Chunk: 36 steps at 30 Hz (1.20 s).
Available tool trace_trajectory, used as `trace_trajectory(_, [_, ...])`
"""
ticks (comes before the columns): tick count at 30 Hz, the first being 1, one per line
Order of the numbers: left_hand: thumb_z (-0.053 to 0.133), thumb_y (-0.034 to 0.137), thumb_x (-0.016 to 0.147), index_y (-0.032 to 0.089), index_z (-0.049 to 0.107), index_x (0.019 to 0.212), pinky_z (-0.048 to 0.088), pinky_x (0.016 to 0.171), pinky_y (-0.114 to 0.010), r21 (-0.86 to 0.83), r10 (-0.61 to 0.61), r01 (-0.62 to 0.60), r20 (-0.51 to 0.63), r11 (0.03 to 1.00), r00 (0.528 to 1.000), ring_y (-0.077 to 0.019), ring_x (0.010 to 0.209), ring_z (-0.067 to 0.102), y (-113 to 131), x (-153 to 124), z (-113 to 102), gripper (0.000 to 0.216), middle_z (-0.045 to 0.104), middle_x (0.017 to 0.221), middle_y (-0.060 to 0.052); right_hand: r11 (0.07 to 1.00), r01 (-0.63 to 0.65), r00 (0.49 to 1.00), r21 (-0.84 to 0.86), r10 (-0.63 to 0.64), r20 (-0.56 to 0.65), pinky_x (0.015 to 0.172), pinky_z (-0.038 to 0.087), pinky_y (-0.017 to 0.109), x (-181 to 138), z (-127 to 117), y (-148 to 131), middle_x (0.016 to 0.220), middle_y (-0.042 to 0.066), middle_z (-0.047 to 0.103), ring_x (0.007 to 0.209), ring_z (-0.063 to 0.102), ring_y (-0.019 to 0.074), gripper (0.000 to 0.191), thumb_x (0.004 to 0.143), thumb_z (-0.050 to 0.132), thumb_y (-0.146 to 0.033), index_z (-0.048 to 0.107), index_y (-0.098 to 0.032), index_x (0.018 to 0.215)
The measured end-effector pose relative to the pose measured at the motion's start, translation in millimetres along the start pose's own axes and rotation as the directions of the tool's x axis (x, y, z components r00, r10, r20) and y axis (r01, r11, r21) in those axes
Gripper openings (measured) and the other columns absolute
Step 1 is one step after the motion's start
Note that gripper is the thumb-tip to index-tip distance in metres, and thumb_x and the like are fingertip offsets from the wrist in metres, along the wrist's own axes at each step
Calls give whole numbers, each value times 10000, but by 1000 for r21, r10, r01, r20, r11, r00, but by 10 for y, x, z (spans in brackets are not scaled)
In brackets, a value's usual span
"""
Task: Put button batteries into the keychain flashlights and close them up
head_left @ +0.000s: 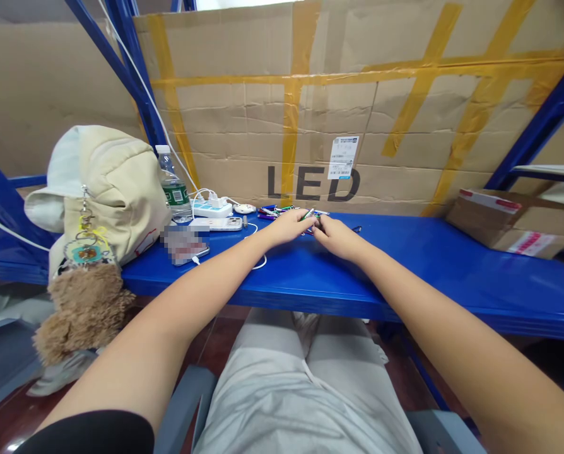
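Both my hands meet at the back middle of a blue metal shelf (405, 265). My left hand (289, 226) is closed around a small pen-like thing with a silver and green tip that sticks up between the fingers. My right hand (335, 236) is closed, its fingertips pinched against the same thing. Just behind and left of my hands lies a small heap of colourful little items (271, 212), blue, purple and red. What exactly they are is too small to tell.
A cream backpack (106, 189) with a keychain and a brown plush toy (81, 312) hangs at the shelf's left end. Beside it stand a water bottle (174, 188), a white power strip (211, 207), phones and a white cable. A cardboard box (511, 221) sits right; an "LED" carton forms the back wall.
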<state>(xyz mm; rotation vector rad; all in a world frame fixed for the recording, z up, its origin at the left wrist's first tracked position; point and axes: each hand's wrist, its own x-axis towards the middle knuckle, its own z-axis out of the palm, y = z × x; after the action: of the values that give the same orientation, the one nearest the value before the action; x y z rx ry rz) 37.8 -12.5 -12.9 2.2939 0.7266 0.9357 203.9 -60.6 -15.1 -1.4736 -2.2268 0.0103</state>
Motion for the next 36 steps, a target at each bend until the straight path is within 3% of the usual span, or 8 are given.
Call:
trace_trajectory(4, [460, 335, 884, 151, 541, 752, 389, 725, -276, 158, 42, -33, -52, 987, 998, -145, 756, 524, 24, 10, 9, 240, 588, 765, -8, 976, -121, 992, -181, 128, 24, 675, 426, 337, -27, -11, -125, 1054, 210, 694, 890, 664, 320, 334, 985, 341, -355, 504, -110, 1141])
trace_trajectory(10, [429, 325, 913, 151, 558, 758, 399, 709, -278, 267, 13, 18, -112, 964, 994, -164, 763, 546, 34, 25, -2, 267, 615, 780, -24, 966, -131, 990, -223, 137, 13, 695, 426, 340, -15, -29, -151, 1082, 215, 696, 940, 672, 335, 365, 994, 304, -332, 513, -98, 1182])
trace_trajectory(19, [435, 321, 923, 160, 594, 815, 435, 841, -299, 467, -75, -12, 167, 884, 983, -184, 838, 577, 33, -47, -111, 250, 658, 899, -55, 967, -87, 996, -241, 91, 7, 715, 426, 324, -3, -47, -52, 1045, 208, 703, 921, 669, 306, 288, 979, 351, -287, 587, -135, 1040])
trace_trajectory(26, [429, 311, 915, 142, 593, 817, 428, 801, -292, 371, -45, -50, 242, 927, 969, -185, 845, 560, 44, -42, -73, 255, 646, 904, -59, 986, 3, 999, -166, 6, 54, 707, 434, 337, 26, 13, 38, 1024, 195, 693, 880, 645, 301, 274, 967, 347, -291, 579, -146, 983])
trace_trajectory(31, [487, 338, 897, 140, 599, 793, 412, 775, -291, 299, -85, 41, 135, 953, 987, -162, 793, 542, 13, -18, -88, 250, 619, 831, -29, 996, 19, 999, -85, -14, 49, 728, 441, 349, 16, -4, 60, 927, 137, 681, 802, 609, 258, 216, 938, 375, -272, 540, -192, 825])
trace_trajectory(34, [570, 359, 862, 134, 604, 816, 407, 689, -271, 208, -155, 130, 109, 969, 982, -135, 716, 522, 33, -33, -116, 232, 586, 766, -13, 996, -4, 999, 89, 0, 47, 686, 440, 322, -13, -30, 40, 740, 64, 639, 693, 570, 206, 228, 925, 393, -255, 465, -220, 711])
trace_trajectory(36, [623, 387, 840, 136, 617, 964, 397, 614, -244, 17, -229, 229, 127, 973, 965, -115, 667, 519, 64, -51, -154, 280, 590, 771, -14, 955, -46, 996, 292, 23, 82, 607, 425, 285, -34, -61, 45, 575, 15, 559, 565, 514, 163, 300, 950, 348, -264, 418, -229, 660])
